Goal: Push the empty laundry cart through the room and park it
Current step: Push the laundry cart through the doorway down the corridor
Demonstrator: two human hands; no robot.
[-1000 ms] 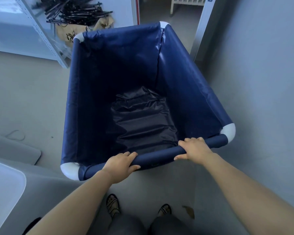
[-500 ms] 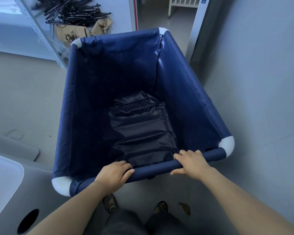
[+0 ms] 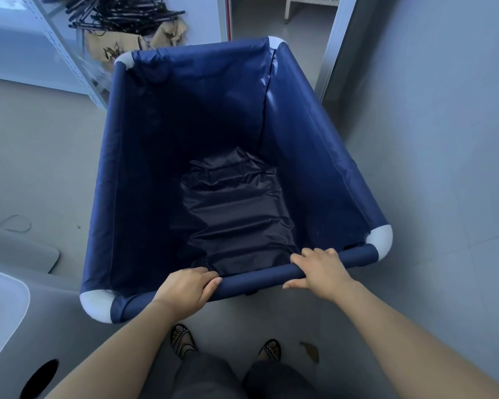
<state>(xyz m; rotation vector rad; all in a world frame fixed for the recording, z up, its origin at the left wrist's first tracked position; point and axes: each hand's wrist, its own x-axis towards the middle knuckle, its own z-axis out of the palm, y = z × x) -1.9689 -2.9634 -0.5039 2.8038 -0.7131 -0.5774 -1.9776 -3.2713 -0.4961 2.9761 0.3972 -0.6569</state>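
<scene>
The laundry cart (image 3: 323, 145) fills the middle of the head view: navy fabric walls, white corner caps, only crumpled dark lining at its bottom. My left hand (image 3: 186, 289) grips the near top rail left of centre, fingers curled over it. My right hand (image 3: 321, 272) grips the same rail further right, near the right corner cap. The cart's far end points toward an open doorway (image 3: 274, 21).
A grey wall (image 3: 444, 139) runs close along the cart's right side. A metal shelf frame (image 3: 67, 53) with black hangers and brown bags stands at the far left. A grey machine (image 3: 20, 326) sits at my near left. My feet are just behind the cart.
The cart's near rail has come closer to me and sits lower in view. Both hands keep their grip on the rail.
</scene>
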